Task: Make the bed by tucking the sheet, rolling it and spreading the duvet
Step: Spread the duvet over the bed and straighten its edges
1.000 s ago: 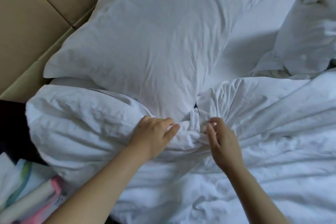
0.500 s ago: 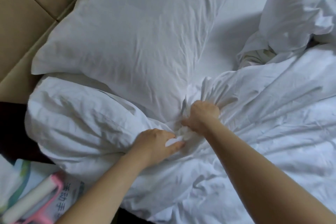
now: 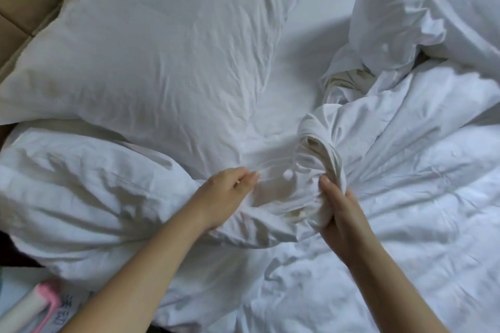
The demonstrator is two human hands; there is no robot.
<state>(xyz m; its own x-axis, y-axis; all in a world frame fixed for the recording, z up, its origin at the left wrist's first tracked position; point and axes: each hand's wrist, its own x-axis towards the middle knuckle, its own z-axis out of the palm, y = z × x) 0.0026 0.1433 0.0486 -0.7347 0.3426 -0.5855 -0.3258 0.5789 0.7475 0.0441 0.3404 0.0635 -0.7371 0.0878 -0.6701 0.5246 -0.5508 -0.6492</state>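
Duvet (image 3: pixel 405 211) lies bunched at centre, below the pillow (image 3: pixel 162 62) at 11 o'clock. Our left hand (image 3: pixel 227 197) pinches its edge and our right hand (image 3: pixel 341 213) clenches the twisted bunch, probably to pull it flat.

Head camera looks down (close) over bed (image 3: pixel 311 16).

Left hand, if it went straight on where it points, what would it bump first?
Probably the twisted bunch of duvet that the right hand grips: the left hand points up and right at it. Depth is unclear; the pillow lies close behind.
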